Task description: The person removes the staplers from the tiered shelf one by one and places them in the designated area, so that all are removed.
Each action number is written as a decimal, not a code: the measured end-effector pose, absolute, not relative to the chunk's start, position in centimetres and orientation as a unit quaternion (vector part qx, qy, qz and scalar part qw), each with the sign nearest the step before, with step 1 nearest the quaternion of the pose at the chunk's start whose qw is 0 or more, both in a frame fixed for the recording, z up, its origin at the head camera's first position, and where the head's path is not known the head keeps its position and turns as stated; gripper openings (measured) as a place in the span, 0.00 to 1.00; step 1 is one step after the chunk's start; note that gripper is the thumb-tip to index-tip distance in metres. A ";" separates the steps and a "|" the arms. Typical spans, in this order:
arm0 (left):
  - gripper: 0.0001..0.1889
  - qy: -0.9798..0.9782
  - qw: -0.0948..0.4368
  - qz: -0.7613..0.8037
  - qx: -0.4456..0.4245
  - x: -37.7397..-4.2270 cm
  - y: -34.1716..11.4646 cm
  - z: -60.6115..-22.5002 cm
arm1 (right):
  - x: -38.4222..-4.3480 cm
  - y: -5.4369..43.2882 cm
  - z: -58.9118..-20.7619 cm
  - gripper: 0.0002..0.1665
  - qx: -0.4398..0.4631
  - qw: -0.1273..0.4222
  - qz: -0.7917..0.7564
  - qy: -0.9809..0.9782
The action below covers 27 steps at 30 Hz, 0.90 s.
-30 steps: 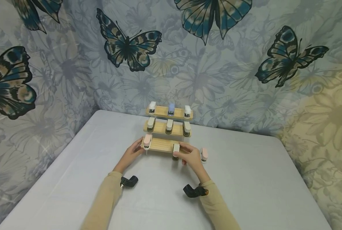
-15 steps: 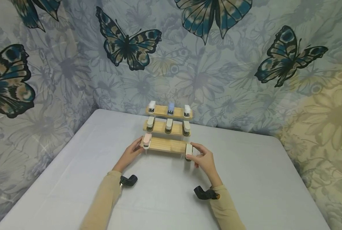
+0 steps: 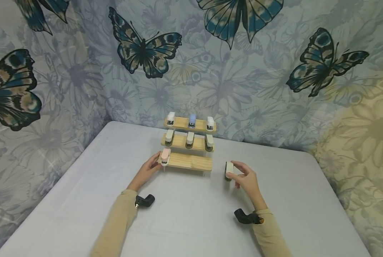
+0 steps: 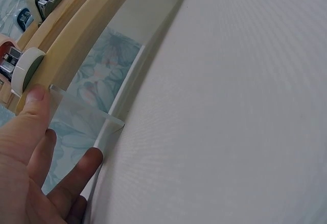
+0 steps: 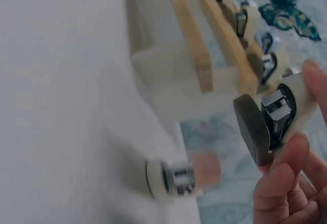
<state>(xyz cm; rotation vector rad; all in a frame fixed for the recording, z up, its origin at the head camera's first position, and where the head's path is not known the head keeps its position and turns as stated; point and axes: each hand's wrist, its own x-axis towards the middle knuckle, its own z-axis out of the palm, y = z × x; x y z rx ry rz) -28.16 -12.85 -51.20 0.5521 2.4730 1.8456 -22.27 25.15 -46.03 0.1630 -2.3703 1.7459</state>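
L hand (image 3: pixel 146 173) held rack (image 3: pixel 189 161) by L end, nr pink stapler (image 3: pixel 165 155); R hand (image 3: pixel 248 180) gripped wht stapler (image 3: pixel 229 168), R of rack.

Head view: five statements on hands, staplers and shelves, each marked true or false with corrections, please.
The right hand holds a cream stapler. True.
A pink stapler sits at the left end of the bottom shelf. True.
The blue stapler is on the bottom shelf. False: it sits midway along the top shelf.
The middle shelf holds three staplers. True.
The left hand holds a stapler in the air. False: it touches the bottom shelf's left end.
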 end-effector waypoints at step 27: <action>0.33 0.793 0.009 0.586 0.169 -28.0 -12.6 -51.0 | -23.6 31.7 -48.3 0.37 0.000 0.013 0.566 -0.825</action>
